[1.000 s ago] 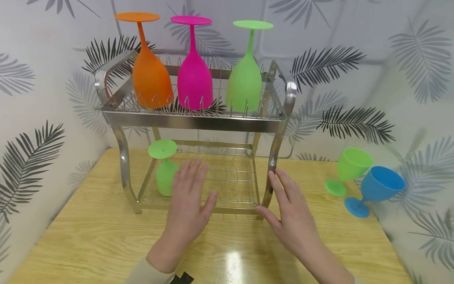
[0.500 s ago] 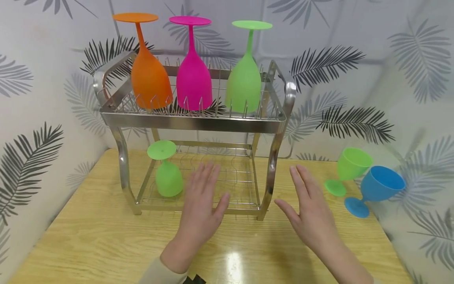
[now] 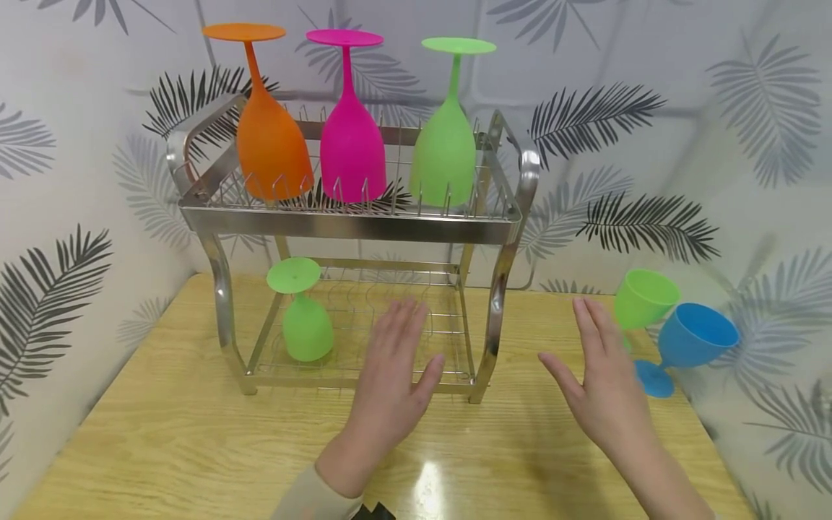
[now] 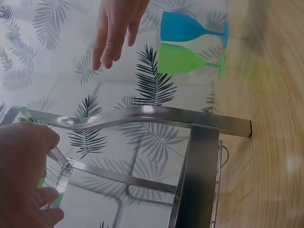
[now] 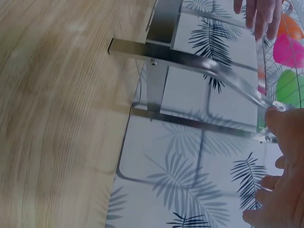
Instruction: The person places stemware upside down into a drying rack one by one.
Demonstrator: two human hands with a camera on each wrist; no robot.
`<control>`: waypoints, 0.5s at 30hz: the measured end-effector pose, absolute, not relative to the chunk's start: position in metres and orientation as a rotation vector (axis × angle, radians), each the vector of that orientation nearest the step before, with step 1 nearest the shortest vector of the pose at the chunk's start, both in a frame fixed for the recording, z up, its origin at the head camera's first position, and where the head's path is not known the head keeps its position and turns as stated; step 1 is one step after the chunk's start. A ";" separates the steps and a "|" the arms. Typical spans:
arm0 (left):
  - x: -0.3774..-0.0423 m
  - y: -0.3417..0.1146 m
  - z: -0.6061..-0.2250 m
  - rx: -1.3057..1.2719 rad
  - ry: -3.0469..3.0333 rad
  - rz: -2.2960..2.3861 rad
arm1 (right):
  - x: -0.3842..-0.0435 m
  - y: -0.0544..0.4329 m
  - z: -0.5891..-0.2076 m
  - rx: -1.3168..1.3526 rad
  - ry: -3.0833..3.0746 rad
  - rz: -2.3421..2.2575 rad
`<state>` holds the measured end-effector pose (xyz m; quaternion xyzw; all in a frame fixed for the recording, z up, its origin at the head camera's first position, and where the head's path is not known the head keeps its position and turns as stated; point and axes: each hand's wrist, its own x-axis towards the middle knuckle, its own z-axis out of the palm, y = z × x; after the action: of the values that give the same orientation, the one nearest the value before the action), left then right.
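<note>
In the head view my left hand (image 3: 390, 375) is held palm down, fingers straight, before the lower shelf of a two-tier metal dish rack (image 3: 351, 224). To the right of the rack, my right hand (image 3: 604, 383) reaches with extended fingers and thumb apart, holding nothing. Nearest to it are a green goblet (image 3: 643, 296) and a blue goblet (image 3: 695, 336), both upright, the green one's base partly hidden by the hand. Another green goblet (image 3: 308, 328) stands upside down on the lower shelf, left of my left hand.
Upside down on the upper tier are an orange goblet (image 3: 273, 152), a pink goblet (image 3: 353, 148) and a larger green goblet (image 3: 445, 155). The rack stands on a wooden table (image 3: 175, 433) against a leaf-patterned wall (image 3: 585, 43).
My right hand has left the rack's right post and moved rightward toward the upright goblets. My left hand has shifted right, away from the green goblet on the lower shelf.
</note>
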<state>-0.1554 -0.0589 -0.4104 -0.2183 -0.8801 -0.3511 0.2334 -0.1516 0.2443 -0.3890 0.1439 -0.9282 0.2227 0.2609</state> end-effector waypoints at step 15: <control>-0.157 -0.038 -0.412 -0.654 -2.457 -1.021 | -0.154 0.282 -0.388 0.231 -2.523 0.637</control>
<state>-0.1573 -0.0378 -0.4123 -0.2341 -0.8787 -0.3650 0.1997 -0.1545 0.2821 -0.3875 0.0852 -0.9322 0.2354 0.2613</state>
